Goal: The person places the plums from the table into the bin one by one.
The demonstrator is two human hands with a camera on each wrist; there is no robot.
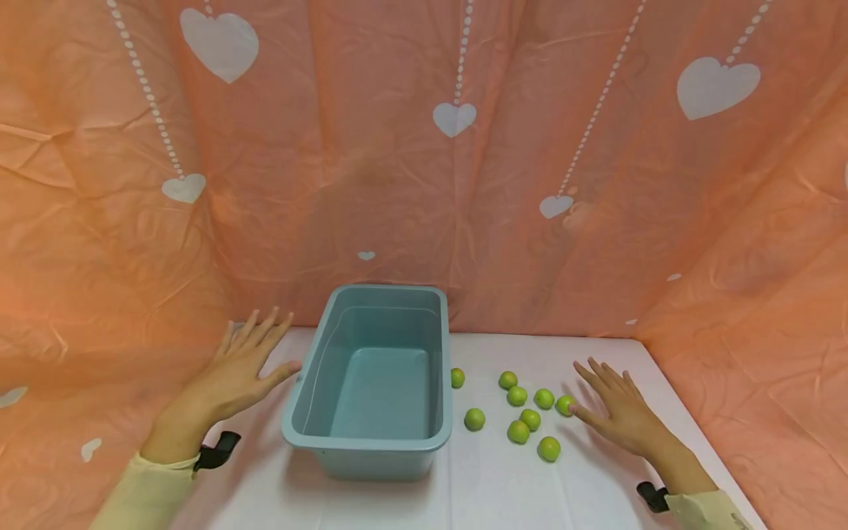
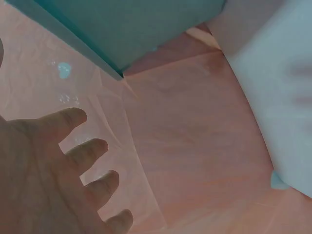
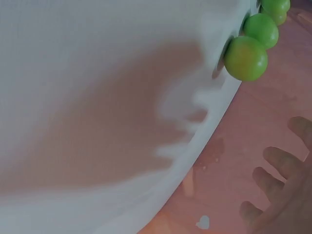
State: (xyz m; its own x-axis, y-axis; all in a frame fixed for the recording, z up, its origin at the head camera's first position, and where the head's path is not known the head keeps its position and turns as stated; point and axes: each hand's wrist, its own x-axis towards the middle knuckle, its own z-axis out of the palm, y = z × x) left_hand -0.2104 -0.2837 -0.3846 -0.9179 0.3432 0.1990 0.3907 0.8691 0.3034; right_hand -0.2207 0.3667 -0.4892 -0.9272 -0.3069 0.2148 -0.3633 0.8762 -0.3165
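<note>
A grey-blue plastic tub [image 1: 367, 444] stands on the white table, with nothing inside it. Left of its rim hovers my left hand [image 1: 241, 372], fingers spread and holding nothing; the left wrist view shows the same hand [image 2: 39, 165] below the tub's side [image 2: 141, 29]. Several small green limes [image 1: 519, 432] lie scattered on the table to the right of the tub. My right hand [image 1: 619, 412] is held over the table beside the rightmost lime [image 1: 565, 405], fingers spread, nothing in its grasp. In the right wrist view, limes [image 3: 246, 58] appear beyond its fingertips.
The white table [image 1: 490, 493] ends at a back edge against an orange cloth [image 1: 384, 184] with white hearts. The cloth also closes in both sides. A black strap [image 1: 217, 450] is on the left wrist and another strap [image 1: 652, 497] on the right.
</note>
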